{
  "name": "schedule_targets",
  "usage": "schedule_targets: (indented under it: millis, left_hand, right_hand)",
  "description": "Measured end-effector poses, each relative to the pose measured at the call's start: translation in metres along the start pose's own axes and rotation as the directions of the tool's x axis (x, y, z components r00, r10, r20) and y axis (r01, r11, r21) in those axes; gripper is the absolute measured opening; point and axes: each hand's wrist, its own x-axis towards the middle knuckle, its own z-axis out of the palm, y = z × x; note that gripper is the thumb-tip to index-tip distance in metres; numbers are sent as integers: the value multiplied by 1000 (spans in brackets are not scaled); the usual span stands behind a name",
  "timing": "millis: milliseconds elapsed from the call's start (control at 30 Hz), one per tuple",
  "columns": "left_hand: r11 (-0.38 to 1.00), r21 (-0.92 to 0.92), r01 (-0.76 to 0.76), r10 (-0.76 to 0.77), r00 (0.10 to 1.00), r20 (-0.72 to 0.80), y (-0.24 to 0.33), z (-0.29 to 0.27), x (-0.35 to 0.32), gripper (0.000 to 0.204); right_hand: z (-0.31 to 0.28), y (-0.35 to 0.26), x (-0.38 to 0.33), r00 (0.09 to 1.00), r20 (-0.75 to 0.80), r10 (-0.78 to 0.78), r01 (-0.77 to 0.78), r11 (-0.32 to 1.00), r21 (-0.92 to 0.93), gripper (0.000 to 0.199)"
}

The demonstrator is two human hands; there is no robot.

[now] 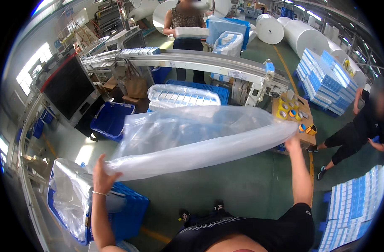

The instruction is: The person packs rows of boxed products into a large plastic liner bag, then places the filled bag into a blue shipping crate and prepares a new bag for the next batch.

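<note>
Setting: factory hall with a green floor [251, 180], windows along the left wall, daylight from the roof.
Held item: large clear plastic bag [192, 136], stretched sideways in the air in front of the person, between both raised hands, above the floor.
Left hand [100, 176]: raised at lower left, fingers closed around the left end of the bag; thin bracelet on the wrist.
Right hand [292, 143]: raised at right, gripping the bag's right end; the fingers are hidden behind the plastic.
Blue crate, near left [129, 214]: stands on the floor just below the left hand, lined with more clear plastic that hangs over its rim.
Blue crate, further back [110, 119]: open, on the floor beside a dark machine panel [70, 90].
Conveyor [192, 61]: long grey rail curving across the middle, carrying small white-and-blue packs at its left end.
Bagged packs [181, 97]: filled clear bag of white packs lying on a blue crate behind the held bag.
Tape rolls [293, 113]: yellow and blue rolls on a small brown table at right.
Stacked packs [326, 82]: blue-and-white bundles piled at upper right; another pile at lower right.
Paper rolls [269, 28]: very large white rolls in the background.
Other people: one person [187, 25] standing behind the conveyor holding a white bundle; another person [360, 126] in dark clothes at the right edge.
</note>
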Motion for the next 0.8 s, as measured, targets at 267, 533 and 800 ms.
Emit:
schedule_targets:
  millis: [267, 533, 800]
  left_hand:
    - [752, -163, 639, -561, 490, -668, -278, -126, -31, 44]
    - [381, -842, 381, -184, 924, 335, -19, 33, -19, 46]
    - [483, -869, 109, 175, 960, 218, 59, -26, -20, 78]
  right_hand:
    - [127, 3, -160, 46, 479, 877, 489, 398, -776, 46]
    - [24, -102, 11, 534, 422, -733, -2, -500, -866, 25]
    - [-61, -117, 57, 517, 82, -852, -268, -253, -930, 15]
